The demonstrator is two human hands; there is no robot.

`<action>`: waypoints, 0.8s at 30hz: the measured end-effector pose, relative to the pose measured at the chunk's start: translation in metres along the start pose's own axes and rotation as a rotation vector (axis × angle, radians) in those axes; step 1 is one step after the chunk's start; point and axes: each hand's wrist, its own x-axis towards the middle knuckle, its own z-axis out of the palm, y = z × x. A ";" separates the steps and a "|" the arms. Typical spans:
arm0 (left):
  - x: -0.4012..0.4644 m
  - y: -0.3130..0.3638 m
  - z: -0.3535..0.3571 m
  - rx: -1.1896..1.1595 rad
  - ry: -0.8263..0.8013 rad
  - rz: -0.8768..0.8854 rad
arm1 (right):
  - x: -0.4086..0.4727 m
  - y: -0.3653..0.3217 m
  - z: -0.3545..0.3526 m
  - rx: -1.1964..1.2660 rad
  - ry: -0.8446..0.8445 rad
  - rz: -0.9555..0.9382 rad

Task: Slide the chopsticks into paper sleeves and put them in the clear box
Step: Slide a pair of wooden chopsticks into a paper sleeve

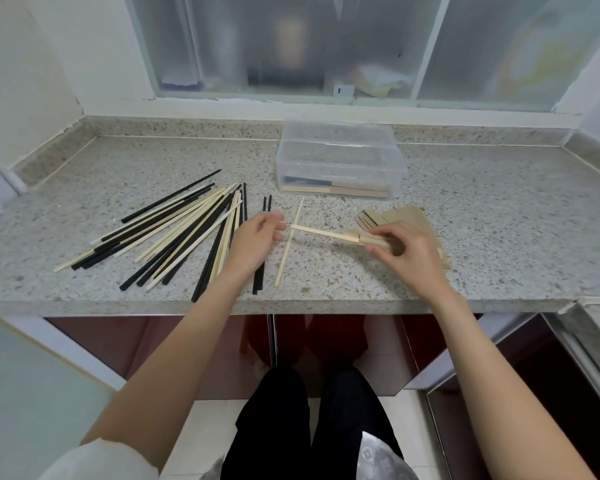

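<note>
A pale wooden chopstick (321, 233) lies nearly level at the centre of my view, its right end entered into the mouth of a brown paper sleeve (371, 239). My right hand (404, 252) holds that sleeve, fingers curled round it with the thumb beneath. The chopstick's free left end points toward 9 o'clock, just beside the fingertips of my left hand (257, 237); those fingers are loosely curled, and I cannot tell whether they touch the stick. A second pale chopstick (288, 244) lies on the bench (499, 220), running from 12 toward 6 o'clock and crossing under the first near its left end. At 3 o'clock from the sleeve, partly hidden by my right hand, lies a fanned stack of brown sleeves (395, 214). At 12 o'clock stands the clear box (342, 161), near the back of the bench, with sleeved chopsticks lying along its front wall. At 9 o'clock a loose pile of black and pale chopsticks (174, 233) spreads over the bench, my left wrist above its right edge. A pair of black chopsticks (266, 204) lies just right of that pile, passing under my left hand.
</note>
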 end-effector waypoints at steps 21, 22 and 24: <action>0.005 0.017 -0.015 0.098 -0.127 0.170 | -0.012 0.021 -0.008 -0.106 0.033 0.102; 0.002 0.018 -0.019 0.186 -0.108 0.276 | -0.011 0.019 -0.008 -0.102 0.029 0.086; 0.000 0.015 -0.027 0.357 -0.107 0.445 | -0.010 0.016 -0.010 -0.088 0.028 0.065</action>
